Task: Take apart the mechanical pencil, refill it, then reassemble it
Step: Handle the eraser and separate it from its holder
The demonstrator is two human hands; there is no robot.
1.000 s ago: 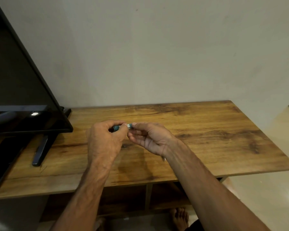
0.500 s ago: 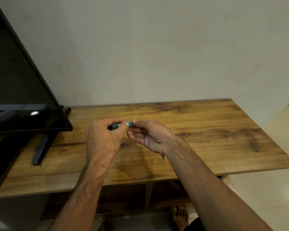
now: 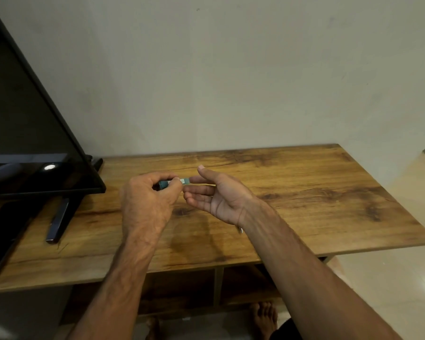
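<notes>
Item: teal tube (image 3: pixel 184 181), above the tabletop (image 3: pixel 304 192), pinched by my left grip (image 3: pixel 145 200), thumb and fingers curled round it. My right grip (image 3: pixel 221 195): fingers straight, palm up, holding nothing, forefinger tip at the tube's free end.

the table (image 3: pixel 304 192) is seen in warm honey-brown wood print, streaked with darker brown grain and blotched with near-black knots toward the right, while the wall (image 3: pixel 231 69) behind it is shown in plain pale grey-beige. at the left, the television (image 3: pixel 22 119) and its stand foot (image 3: pixel 59 217) are rendered glossy black, a small white glint being carried on the screen. the small tube (image 3: pixel 163 184) pinched in the left hand (image 3: pixel 145 202) is coloured teal with a white, dark-marked label, and the floor (image 3: pixel 390 278) at the right is finished in shiny cream.
</notes>
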